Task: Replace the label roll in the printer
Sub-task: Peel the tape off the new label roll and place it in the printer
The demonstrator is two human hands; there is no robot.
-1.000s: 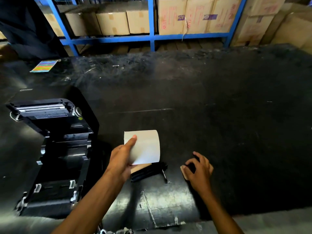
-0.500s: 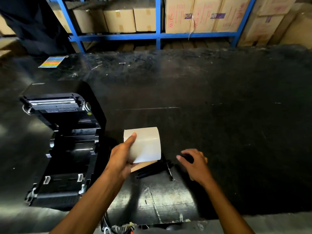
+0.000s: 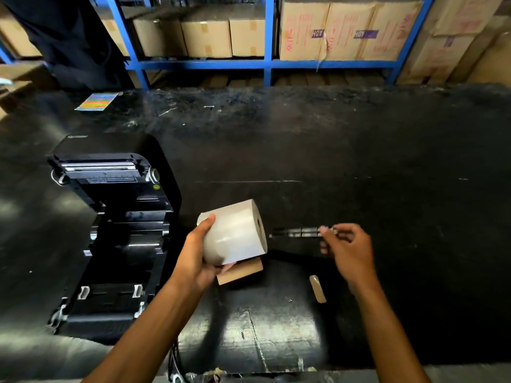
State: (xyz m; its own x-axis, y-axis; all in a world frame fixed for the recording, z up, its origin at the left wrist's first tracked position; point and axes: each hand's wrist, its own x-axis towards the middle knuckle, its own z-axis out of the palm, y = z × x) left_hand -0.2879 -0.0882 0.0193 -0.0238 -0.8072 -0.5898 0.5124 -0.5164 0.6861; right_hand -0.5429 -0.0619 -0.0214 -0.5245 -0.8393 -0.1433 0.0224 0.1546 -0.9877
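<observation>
The person's left hand (image 3: 197, 255) grips a white cylindrical label roll (image 3: 235, 233), thumb on the roll's left end and fingers curled beneath it. The roll is lifted off the black, scuffed worktable (image 3: 359, 150) and turned sideways, so its hollow core faces three o'clock. Just below the roll, at its six o'clock, sits a brown cardboard tube (image 3: 240, 270); whether it touches the hand or lies on the table cannot be told.

The right hand (image 3: 349, 252) pinches the right end of a slim black spindle rod (image 3: 297, 232) between thumb and fingertips. The rod lies level, its free end pointing toward nine o'clock at the roll's open core, just beside it but apart.

The black plastic label printer (image 3: 110, 239) stands at nine o'clock of the roll, near the table's left side. Its lid is swung up and back toward twelve o'clock, exposing the empty roll bay with pale guide clips at the front.

A small tan strip (image 3: 318, 288) lies on the table at six o'clock of the right hand. A rainbow-coloured card (image 3: 96, 101) rests near the far left edge, at eleven o'clock. Beyond the table, a blue metal shelving frame (image 3: 268, 63) holds brown cardboard cartons (image 3: 348, 29).
</observation>
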